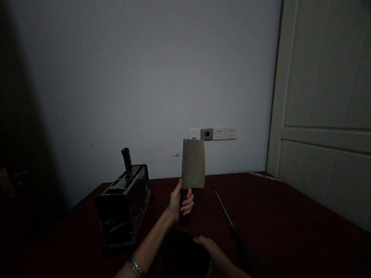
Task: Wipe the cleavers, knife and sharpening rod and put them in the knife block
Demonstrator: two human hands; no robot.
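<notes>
My left hand is wrapped around the black handle of a cleaver, with its broad blade standing upright above the fist. Low in the view, my right hand has its thumb laid over the edge of a black bundle that looks like cloth; most of its fingers are hidden behind it. To the right of both hands, a honing steel with a dark handle lies on the dark red table.
On the left stands a black knife block with slots on top and one black-handled knife in it. The wall behind carries several sockets. A pale panelled door borders the table's right side. The light is dim.
</notes>
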